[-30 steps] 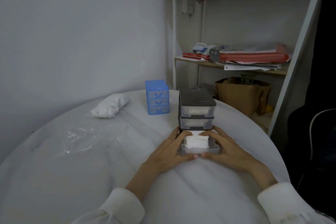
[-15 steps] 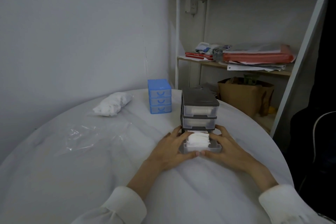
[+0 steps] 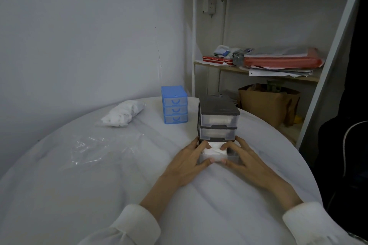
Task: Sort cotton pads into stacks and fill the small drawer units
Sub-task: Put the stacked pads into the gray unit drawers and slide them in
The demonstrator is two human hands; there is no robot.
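Head view: the grey drawer unit [image 3: 218, 119] on the bench [image 3: 99, 175] has its upper two drawers closed with pads showing inside. Its bottom drawer [image 3: 231, 157] is pulled out and holds cotton pads [image 3: 216, 154]. The left hand [image 3: 187, 163] and right hand [image 3: 247, 162] curl round the drawer, fingertips on the pads. The blue drawer unit [image 3: 174, 104] probably remains, with a bag of pads [image 3: 122, 113] nearby.

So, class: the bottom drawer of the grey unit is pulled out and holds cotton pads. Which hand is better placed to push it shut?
Either, about equally. The left hand and right hand flank the drawer, thumbs at its front and fingers pressing the cotton pads. Probably both together.
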